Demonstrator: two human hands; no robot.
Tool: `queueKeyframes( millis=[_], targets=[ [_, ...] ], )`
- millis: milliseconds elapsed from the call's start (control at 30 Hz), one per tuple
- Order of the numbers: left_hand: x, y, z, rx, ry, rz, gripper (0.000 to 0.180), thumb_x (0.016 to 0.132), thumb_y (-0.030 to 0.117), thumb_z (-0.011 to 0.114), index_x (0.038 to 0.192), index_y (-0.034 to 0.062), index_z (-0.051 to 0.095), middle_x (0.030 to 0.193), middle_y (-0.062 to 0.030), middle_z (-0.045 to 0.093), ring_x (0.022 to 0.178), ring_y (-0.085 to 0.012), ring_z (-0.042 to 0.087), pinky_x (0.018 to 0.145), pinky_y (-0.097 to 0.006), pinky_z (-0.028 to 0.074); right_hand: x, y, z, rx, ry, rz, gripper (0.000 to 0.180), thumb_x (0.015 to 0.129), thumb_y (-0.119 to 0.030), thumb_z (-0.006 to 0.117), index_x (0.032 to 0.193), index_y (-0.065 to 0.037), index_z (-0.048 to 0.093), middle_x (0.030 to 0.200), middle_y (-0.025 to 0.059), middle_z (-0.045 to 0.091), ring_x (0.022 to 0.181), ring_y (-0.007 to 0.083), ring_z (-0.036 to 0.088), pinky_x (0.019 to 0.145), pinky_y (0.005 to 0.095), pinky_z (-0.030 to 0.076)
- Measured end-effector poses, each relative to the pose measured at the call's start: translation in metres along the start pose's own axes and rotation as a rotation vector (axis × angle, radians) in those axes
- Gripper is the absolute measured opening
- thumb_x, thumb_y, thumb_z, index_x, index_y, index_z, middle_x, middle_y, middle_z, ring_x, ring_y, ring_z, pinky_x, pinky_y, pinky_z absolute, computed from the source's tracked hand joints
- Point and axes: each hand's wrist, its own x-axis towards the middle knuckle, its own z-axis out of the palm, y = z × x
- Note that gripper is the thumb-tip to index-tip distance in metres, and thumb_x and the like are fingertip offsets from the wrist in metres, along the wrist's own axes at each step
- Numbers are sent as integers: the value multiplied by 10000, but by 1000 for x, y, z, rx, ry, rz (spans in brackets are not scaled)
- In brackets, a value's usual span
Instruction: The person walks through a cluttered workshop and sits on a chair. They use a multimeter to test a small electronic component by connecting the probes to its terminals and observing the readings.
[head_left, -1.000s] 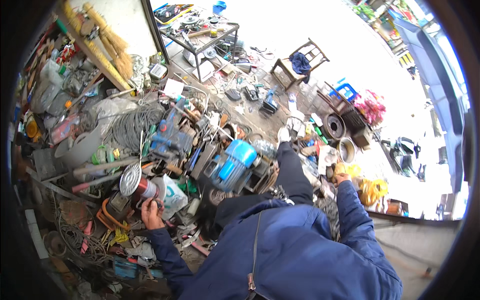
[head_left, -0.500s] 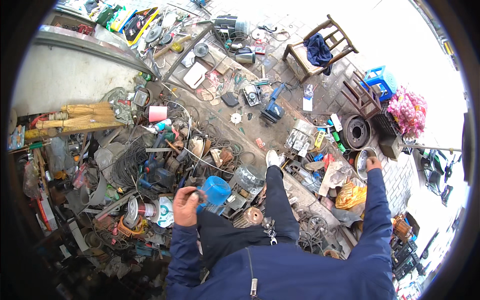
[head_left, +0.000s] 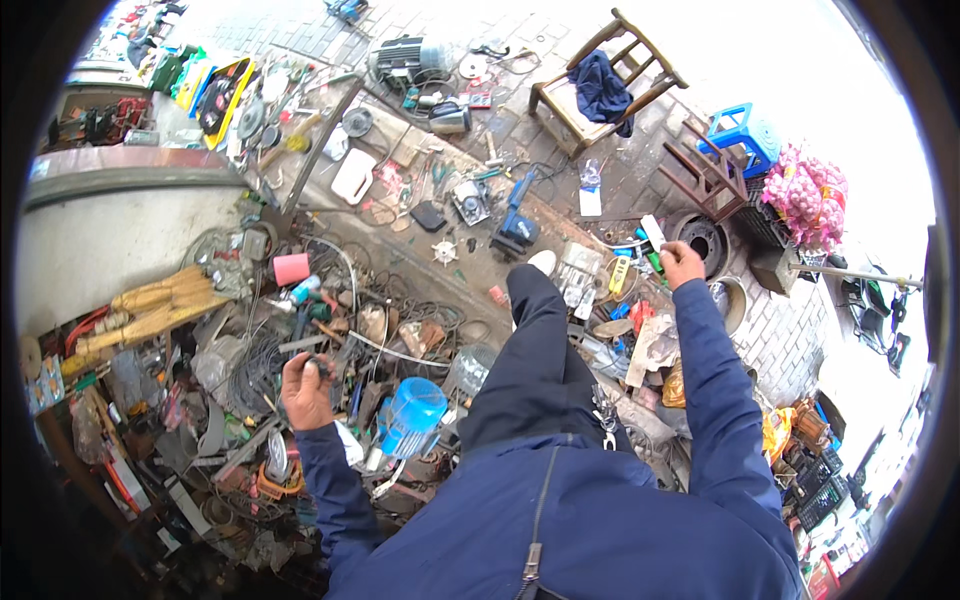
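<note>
My left hand (head_left: 306, 392) is closed, thumb against fingers, on a small dark piece (head_left: 326, 368) whose kind does not show. It is held above a heap of wires and scrap, left of a blue plastic basket (head_left: 413, 410). On the other side, my right hand (head_left: 683, 263) reaches forward with its fingers curled together. Whether anything is in them is hidden. It appears beside a white box-like piece (head_left: 652, 233) and in front of a dark wheel rim (head_left: 708, 243). A round metal basin (head_left: 733, 303) shows next to my right forearm.
Scrap and cables crowd both sides of my legs. Ahead lie a blue power tool (head_left: 517, 215), a white plastic container (head_left: 353, 177) and an electric motor (head_left: 405, 62). A wooden chair (head_left: 610, 85) with dark cloth, a blue stool (head_left: 745, 138) and a pink net sack (head_left: 806, 195) stand to the right.
My view has shifted as I step forward. My left hand has moved left, away from the blue basket, still gripping the dark piece. My right hand has gone from the basin toward the wheel rim.
</note>
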Motion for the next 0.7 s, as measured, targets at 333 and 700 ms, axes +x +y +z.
queueKeyframes(
  millis=[333, 700],
  targets=[
    [233, -153, 301, -268, -251, -172, 240, 998, 44, 628, 1236, 27, 603, 1096, -143, 702, 924, -261, 709, 811, -359, 586, 183, 63, -159, -55, 159, 85, 220, 991, -168, 631, 1125, -3, 691, 909, 70, 703, 796, 128, 650, 716, 288, 534],
    [460, -81, 612, -290, -456, 112, 229, 1014, 58, 609, 1241, 30, 609, 1158, -156, 691, 980, -252, 691, 850, -371, 579, 222, 372, -184, -219, 266, 643, 224, 938, -186, 616, 981, 10, 718, 711, 127, 695, 511, 205, 620, 485, 373, 530]
  ],
)
